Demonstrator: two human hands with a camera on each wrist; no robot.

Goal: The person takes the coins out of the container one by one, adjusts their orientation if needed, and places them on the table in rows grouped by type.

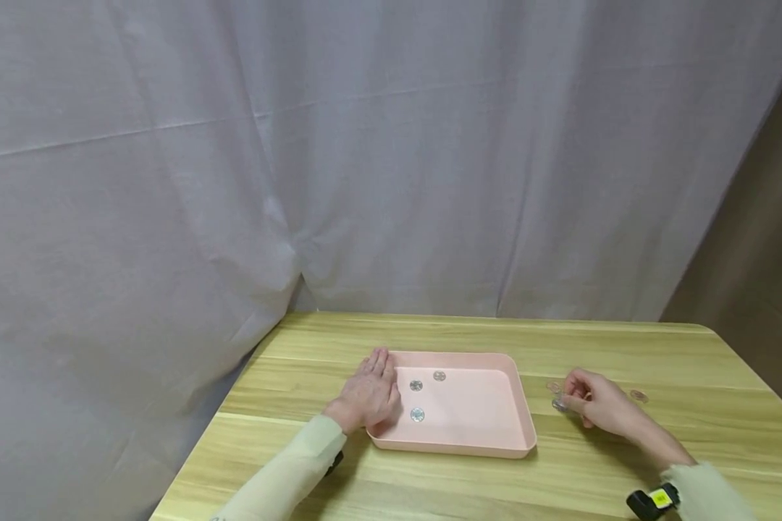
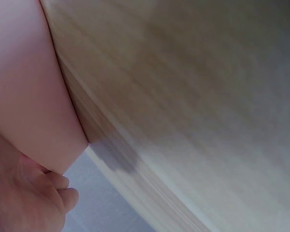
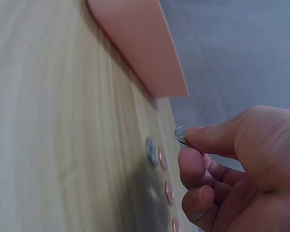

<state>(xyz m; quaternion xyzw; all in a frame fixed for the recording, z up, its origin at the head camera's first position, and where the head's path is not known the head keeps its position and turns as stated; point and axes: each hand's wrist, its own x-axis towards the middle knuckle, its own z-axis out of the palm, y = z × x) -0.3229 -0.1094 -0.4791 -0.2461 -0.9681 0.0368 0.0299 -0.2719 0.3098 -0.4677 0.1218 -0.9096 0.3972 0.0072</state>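
My left hand [image 1: 367, 394] grips the left wall of a shallow pink tray [image 1: 456, 450], its thumb side over the inside. The left wrist view shows that hand's curled fingers [image 2: 63, 191] at the tray's far corner. Between thumb and forefinger, my right hand [image 1: 596, 405] pinches a silver coin [image 3: 181, 135], to the right of the tray and above the table. Just past the held coin, another silver coin [image 3: 151, 152] lies on the wood, close by a copper-coloured coin [image 3: 162, 158]. Further copper-coloured coins [image 3: 169, 192] lie beside the right hand, partly hidden by it in the head view.
Inside the tray lie two silver coins [image 1: 418, 414] and a paler, copper-tinted coin [image 1: 439, 376]. Everything stands on a wood-grain table [image 1: 339, 336]. A grey curtain [image 1: 391, 181] hangs along its back and left sides. A copper-coloured coin [image 1: 638, 396] is right of the right hand.
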